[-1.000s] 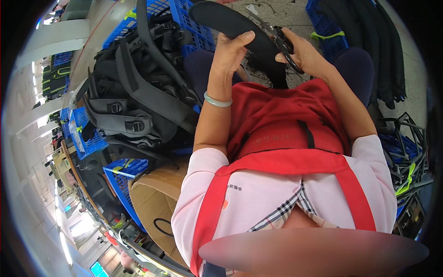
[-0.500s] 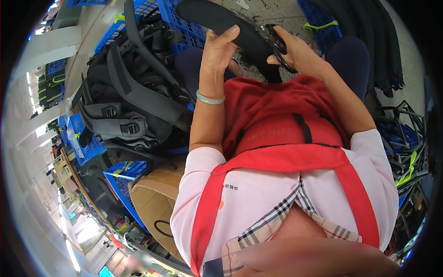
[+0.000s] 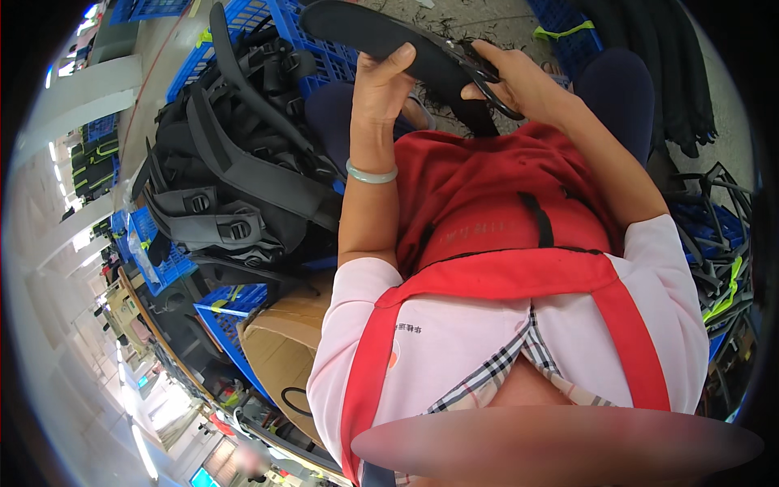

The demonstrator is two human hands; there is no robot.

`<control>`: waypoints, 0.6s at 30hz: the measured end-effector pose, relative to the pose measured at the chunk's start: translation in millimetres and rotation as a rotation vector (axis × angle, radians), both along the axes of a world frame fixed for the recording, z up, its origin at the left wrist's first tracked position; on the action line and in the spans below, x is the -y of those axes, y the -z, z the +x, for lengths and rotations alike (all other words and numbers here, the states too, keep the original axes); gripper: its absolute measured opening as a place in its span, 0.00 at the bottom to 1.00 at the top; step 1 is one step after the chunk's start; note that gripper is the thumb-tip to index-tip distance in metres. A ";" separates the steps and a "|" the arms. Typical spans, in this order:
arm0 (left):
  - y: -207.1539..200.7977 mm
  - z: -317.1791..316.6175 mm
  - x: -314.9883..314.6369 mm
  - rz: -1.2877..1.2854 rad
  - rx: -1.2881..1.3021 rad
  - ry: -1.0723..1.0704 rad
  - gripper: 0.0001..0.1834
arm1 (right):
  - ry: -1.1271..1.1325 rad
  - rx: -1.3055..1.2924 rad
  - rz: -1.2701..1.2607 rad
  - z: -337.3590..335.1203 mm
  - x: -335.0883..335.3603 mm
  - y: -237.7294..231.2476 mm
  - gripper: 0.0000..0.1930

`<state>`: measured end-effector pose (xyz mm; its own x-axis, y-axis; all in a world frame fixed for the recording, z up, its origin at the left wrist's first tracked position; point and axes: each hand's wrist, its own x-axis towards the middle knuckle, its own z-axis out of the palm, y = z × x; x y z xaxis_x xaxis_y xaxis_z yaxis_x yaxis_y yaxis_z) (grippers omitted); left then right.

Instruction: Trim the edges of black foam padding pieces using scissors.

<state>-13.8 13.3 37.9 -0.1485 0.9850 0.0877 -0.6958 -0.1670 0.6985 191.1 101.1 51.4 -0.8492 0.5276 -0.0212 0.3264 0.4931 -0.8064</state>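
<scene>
Grey floor (image 3: 479,16), dark scraps (image 3: 440,97), blue crates (image 3: 334,66)

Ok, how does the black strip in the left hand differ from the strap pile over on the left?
The black strip is one piece held up in the left hand; the strap pile is many pieces heaped together. The strip looks plain, with a rounded end; the pile shows buckles. The strip looks black throughout; the pile mixes black and grey. Both are dark.
</scene>
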 end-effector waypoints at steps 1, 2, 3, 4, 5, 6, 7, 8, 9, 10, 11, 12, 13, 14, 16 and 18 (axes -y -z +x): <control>2.6 -1.7 0.4 0.014 -0.001 -0.019 0.14 | -0.014 0.007 -0.019 -0.9 -1.5 1.6 0.32; 5.1 -3.4 0.9 0.027 -0.002 -0.038 0.14 | -0.027 0.014 -0.039 -1.1 -2.1 2.9 0.31; 2.9 -2.1 -0.5 0.024 0.000 -0.035 0.14 | -0.024 0.016 -0.041 1.0 -1.3 5.4 0.31; 0.5 -1.0 -3.2 0.035 0.002 -0.030 0.14 | -0.033 -0.108 -0.011 3.9 -0.2 8.9 0.31; -1.0 0.2 -4.9 0.045 0.004 -0.025 0.13 | -0.040 -0.232 0.021 6.6 0.4 11.5 0.31; -0.6 -2.9 -2.4 0.043 0.000 -0.031 0.13 | -0.046 -0.236 0.018 6.5 1.8 9.1 0.31; 0.9 -6.8 -0.2 0.052 -0.005 -0.033 0.13 | -0.056 -0.210 0.028 7.1 3.4 5.1 0.32; 1.5 -9.5 2.1 0.060 -0.010 -0.035 0.13 | -0.066 -0.183 0.037 6.6 4.7 2.4 0.32; 1.1 -6.4 1.1 0.058 -0.006 -0.032 0.13 | -0.062 -0.179 0.036 6.9 4.9 3.0 0.32; -0.8 -1.9 0.0 0.045 -0.030 -0.044 0.13 | -0.044 -0.156 0.028 5.8 5.3 3.4 0.32; -1.5 0.9 -0.6 0.032 -0.055 -0.057 0.13 | -0.026 -0.134 0.021 5.0 5.4 3.9 0.31; -1.3 0.8 -0.7 0.032 -0.054 -0.055 0.13 | -0.024 -0.133 0.022 4.3 4.8 5.8 0.31; -1.1 0.0 -0.4 0.044 -0.036 -0.038 0.13 | -0.016 -0.145 0.058 3.1 4.2 9.2 0.31; -0.7 -0.3 -0.2 0.057 -0.018 -0.022 0.13 | -0.008 -0.157 0.095 2.4 4.8 11.7 0.31; 3.1 -2.2 0.9 0.052 -0.014 -0.028 0.14 | 0.010 -0.135 0.007 -0.7 9.0 14.6 0.31; 3.5 -2.8 1.3 0.046 -0.009 -0.034 0.14 | 0.028 -0.112 -0.080 -2.4 10.2 13.5 0.31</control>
<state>-16.6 12.0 34.4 -0.1807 0.9743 0.1346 -0.6832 -0.2228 0.6954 188.7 90.9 37.9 -0.8336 0.5515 0.0303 0.2445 0.4176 -0.8751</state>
